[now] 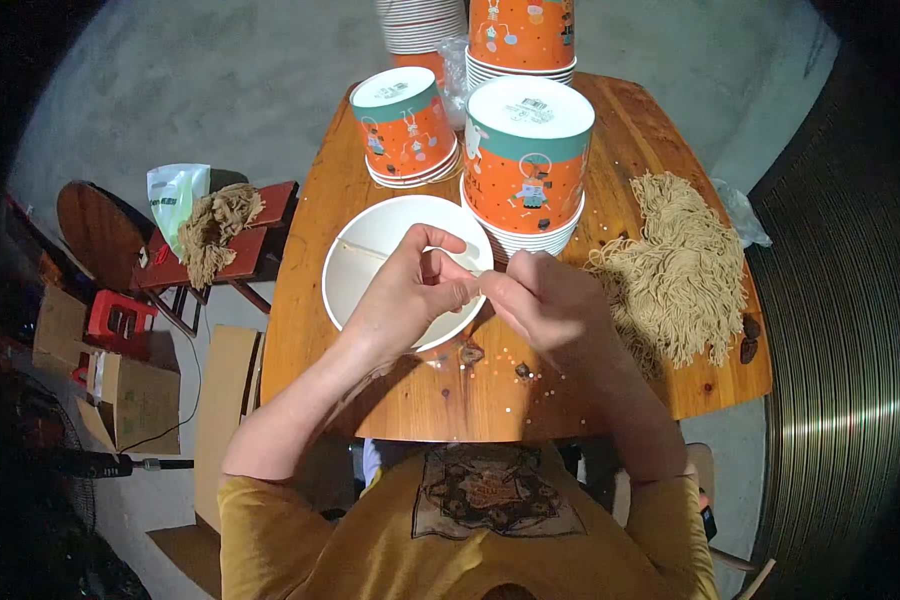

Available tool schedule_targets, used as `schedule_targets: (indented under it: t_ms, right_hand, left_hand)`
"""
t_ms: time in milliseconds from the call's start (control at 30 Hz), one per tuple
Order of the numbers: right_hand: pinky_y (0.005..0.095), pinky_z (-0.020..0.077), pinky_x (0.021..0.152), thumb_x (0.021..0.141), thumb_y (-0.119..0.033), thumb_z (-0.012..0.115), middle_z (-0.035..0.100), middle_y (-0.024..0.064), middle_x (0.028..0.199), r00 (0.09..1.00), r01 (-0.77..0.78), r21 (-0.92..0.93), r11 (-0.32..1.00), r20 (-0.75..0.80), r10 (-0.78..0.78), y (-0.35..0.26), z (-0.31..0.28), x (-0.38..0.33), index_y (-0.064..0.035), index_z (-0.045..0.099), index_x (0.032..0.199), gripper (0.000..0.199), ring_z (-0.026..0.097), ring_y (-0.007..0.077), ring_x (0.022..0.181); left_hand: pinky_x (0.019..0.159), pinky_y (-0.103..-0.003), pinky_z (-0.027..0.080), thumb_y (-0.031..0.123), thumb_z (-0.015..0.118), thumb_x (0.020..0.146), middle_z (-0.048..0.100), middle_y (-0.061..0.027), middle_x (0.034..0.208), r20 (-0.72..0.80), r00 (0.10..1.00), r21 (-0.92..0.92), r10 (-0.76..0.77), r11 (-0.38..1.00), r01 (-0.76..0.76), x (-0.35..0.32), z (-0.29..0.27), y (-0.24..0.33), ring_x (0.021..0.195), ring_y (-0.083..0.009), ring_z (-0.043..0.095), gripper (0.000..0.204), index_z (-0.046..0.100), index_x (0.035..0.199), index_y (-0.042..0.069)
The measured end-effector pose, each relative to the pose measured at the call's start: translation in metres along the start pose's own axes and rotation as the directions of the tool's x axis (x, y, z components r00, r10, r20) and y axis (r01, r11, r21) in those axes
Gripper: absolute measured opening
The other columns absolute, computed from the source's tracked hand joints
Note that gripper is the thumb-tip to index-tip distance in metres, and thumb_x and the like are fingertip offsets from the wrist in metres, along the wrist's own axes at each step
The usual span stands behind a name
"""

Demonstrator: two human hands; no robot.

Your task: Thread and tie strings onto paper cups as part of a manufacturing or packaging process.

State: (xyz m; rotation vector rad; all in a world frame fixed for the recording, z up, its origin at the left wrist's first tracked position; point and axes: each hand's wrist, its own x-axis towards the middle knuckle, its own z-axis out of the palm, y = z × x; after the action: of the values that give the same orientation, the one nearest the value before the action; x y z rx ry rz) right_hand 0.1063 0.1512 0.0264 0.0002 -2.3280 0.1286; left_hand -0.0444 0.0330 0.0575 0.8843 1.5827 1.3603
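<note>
A thin beige string (362, 249) lies across the inside of a white paper bucket (355, 285) and runs up to my left hand (416, 285). My left hand is over the bucket's opening, its thumb and fingers closed in a pinch on the string. My right hand (550, 305) is closed just beside it, near the bucket's right rim, its fingertips meeting the left ones at a short pale bit of string. The fingers hide most of what lies between them. On the table's right, a large heap of beige strings (685, 275) is partly behind my right forearm.
Orange-and-green paper buckets stand upside down in stacks, a smaller (405, 130) and a larger (530, 165), with more stacks behind. Small pale beads (510, 408) lie scattered on the wooden table (430, 405). Left, a brown string bundle (218, 225) rests on a red stool; cardboard boxes (145, 400) stand below.
</note>
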Motion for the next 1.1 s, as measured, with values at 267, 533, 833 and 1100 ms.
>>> schedule_targets:
  t_ms: [267,533,833,1100]
  right_hand:
    - [0.0368,0.0483,0.060,0.074,-0.005,0.063,0.052,0.0114,0.076,0.950,-0.303,0.317,0.899,0.179,0.258,0.004,0.011,0.009,-0.0032,0.054,0.084,0.014,0.059,0.0271,0.067]
    - [0.0258,0.0368,0.053,0.082,-0.010,0.059,0.051,-0.0041,0.069,0.777,-0.577,0.779,0.245,0.431,0.459,0.012,0.025,-0.001,-0.0040,0.055,0.082,0.007,0.049,0.0054,0.064]
    - [0.0166,0.0293,0.047,0.084,-0.018,0.057,0.044,-0.0075,0.066,0.725,-0.559,0.797,-0.228,0.603,0.332,0.023,0.029,-0.011,-0.0063,0.054,0.091,0.014,0.038,0.0012,0.051]
    - [0.0162,0.0290,0.046,0.085,-0.009,0.055,0.040,-0.0068,0.062,0.594,-0.637,0.730,-0.247,0.669,0.447,0.013,0.019,-0.006,-0.0045,0.053,0.090,0.007,0.035,0.0008,0.050]
  left_hand:
    - [0.076,-0.022,0.046,-0.001,0.062,0.085,0.056,-0.0033,0.090,0.076,0.995,0.019,0.063,0.998,-0.065,0.003,0.001,-0.008,0.084,-0.0097,0.055,0.037,0.044,0.117,0.003]
    - [0.069,-0.020,0.043,0.002,0.058,0.089,0.050,-0.0004,0.087,0.129,0.987,0.109,0.097,0.988,-0.111,0.001,0.005,-0.008,0.078,-0.0062,0.047,0.032,0.043,0.118,0.003]
    - [0.066,-0.023,0.043,0.008,0.053,0.093,0.049,0.0010,0.083,0.103,0.980,0.225,0.168,0.956,-0.187,0.004,0.001,-0.017,0.074,-0.0067,0.046,0.014,0.050,0.105,0.003]
    - [0.069,-0.023,0.042,0.005,0.054,0.090,0.049,0.0014,0.083,0.094,0.989,0.178,0.114,0.975,-0.130,0.002,0.002,-0.013,0.076,-0.0070,0.046,0.014,0.050,0.103,0.003]
